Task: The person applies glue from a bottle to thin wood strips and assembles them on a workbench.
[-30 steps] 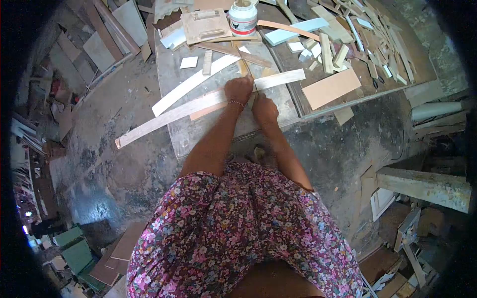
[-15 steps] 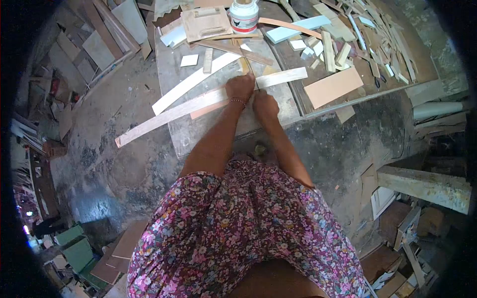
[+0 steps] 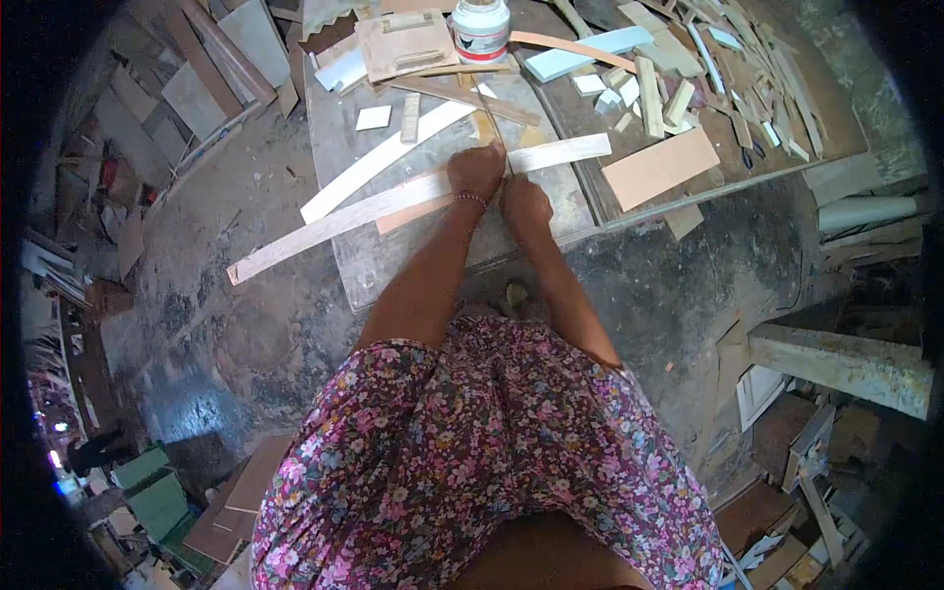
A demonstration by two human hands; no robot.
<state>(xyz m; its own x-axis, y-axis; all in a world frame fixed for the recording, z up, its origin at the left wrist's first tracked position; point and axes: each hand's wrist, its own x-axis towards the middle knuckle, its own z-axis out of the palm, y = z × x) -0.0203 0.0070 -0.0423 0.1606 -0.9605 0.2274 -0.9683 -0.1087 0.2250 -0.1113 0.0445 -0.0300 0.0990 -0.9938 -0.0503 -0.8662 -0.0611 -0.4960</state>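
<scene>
A long pale wooden strip (image 3: pixel 344 225) lies slantwise across the worktable (image 3: pixel 366 274), its left end past the table edge. My left hand (image 3: pixel 477 171) is closed on the strip near its middle. Close beside it on the right, my right hand (image 3: pixel 527 206) is closed around something I cannot make out. A thin dark bar (image 3: pixel 489 110) runs from between the hands toward the far side of the table. Under the strip shows an orange-brown piece (image 3: pixel 401 217), and behind it lies a white strip (image 3: pixel 364 173).
A white tub (image 3: pixel 481 34) stands at the back beside a wooden panel (image 3: pixel 405 44). To the right lie a tan board (image 3: pixel 661 169), wood offcuts (image 3: pixel 650 98) and dark-handled scissors (image 3: pixel 752 156). Boards lean at the upper left (image 3: pixel 202 98).
My right hand has shifted very slightly toward the far side. My left hand stays on the strip, and the view has moved a little.
</scene>
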